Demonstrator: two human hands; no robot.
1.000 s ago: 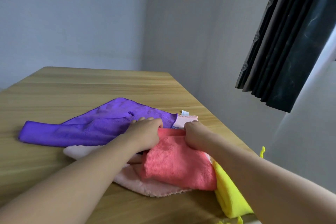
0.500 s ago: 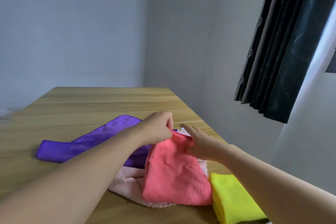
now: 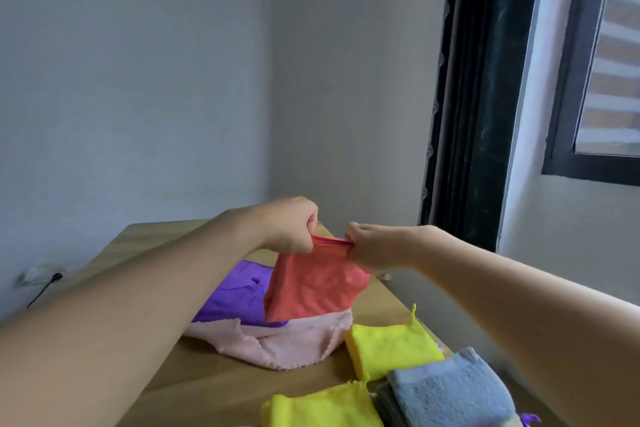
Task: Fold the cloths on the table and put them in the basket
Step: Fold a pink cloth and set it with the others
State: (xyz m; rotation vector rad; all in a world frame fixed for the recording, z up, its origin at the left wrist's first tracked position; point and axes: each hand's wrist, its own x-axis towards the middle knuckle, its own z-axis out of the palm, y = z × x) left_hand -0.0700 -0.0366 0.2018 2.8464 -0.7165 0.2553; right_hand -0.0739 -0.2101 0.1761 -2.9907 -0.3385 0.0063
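Note:
A coral-red cloth [image 3: 313,284] hangs in the air above the wooden table [image 3: 214,378]. My left hand [image 3: 292,225] pinches its top left corner and my right hand [image 3: 367,246] pinches its top right corner. Under it lie a purple cloth [image 3: 235,302] and a crumpled pale pink cloth [image 3: 277,343]. Folded cloths sit near the front right: a yellow one [image 3: 391,347], a second yellow one [image 3: 322,407] and a blue one [image 3: 450,388] on a grey one. No basket is in view.
The table's right edge runs close to the wall below a dark curtain [image 3: 481,97] and a window [image 3: 609,62]. A black cable [image 3: 43,289] hangs on the left wall.
Both hands have lifted the red cloth off the pile by its top edge, so it now hangs. The view has turned down and right, showing the folded yellow and blue cloths.

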